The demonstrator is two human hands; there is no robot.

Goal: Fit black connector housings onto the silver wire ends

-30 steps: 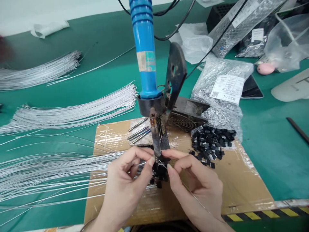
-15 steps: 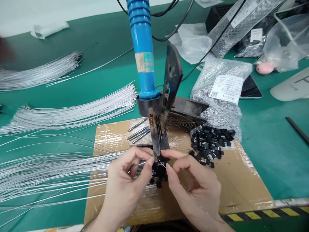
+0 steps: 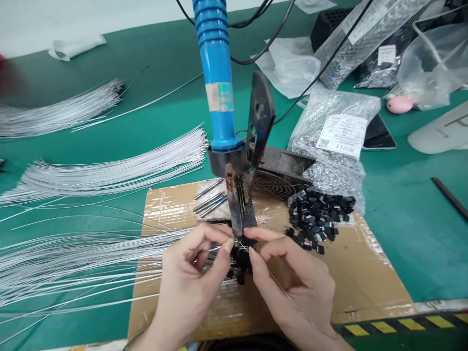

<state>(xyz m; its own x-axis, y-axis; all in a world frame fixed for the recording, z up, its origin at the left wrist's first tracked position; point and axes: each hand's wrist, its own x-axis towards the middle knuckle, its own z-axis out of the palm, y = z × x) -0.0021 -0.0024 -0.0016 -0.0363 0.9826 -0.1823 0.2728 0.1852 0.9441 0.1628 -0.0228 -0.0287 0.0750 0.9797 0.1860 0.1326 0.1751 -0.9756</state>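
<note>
A soldering iron with a blue handle (image 3: 215, 68) stands in a black metal holder, its flat tip (image 3: 234, 209) pointing down between my hands. My left hand (image 3: 193, 278) pinches a thin white wire between thumb and forefinger right at the iron's tip. The exact end of the wire is hidden by the fingertips. My right hand (image 3: 298, 273) has thumb and forefinger curled around a thin strand of solder wire (image 3: 292, 300), which trails down across the palm toward the wrist. Small black pieces (image 3: 242, 258) lie just under the fingertips.
Bundles of white wires (image 3: 120, 168) spread over the green mat at left. A heap of small black pieces (image 3: 321, 214) lies right on the cardboard (image 3: 365, 287). Behind it are a labelled plastic bag (image 3: 336, 117), a solder spool (image 3: 281, 170) and a phone (image 3: 380, 132).
Both hands stay at the iron's tip with the same pinch. My right thumb has shifted very slightly left; the view itself has moved a little.
</note>
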